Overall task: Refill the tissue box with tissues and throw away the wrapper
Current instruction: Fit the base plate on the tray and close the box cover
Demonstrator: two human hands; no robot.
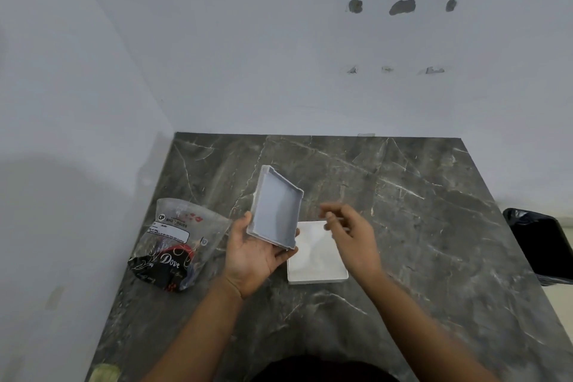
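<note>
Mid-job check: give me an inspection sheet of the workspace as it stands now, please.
Surface: dark marbled countertop, set into a white wall corner.
Job's things: grey box half held tilted, hollow side showing; white tissue stack flat on counter; clear wrapper lying at left.
Clutter: nothing seen.
Hands: left hand grips the box half; right hand hovers over the stack, fingers loosely open, blurred.
Cables: nothing seen.
Surroundings: black-lined bin off the right edge; patched wall marks.
</note>
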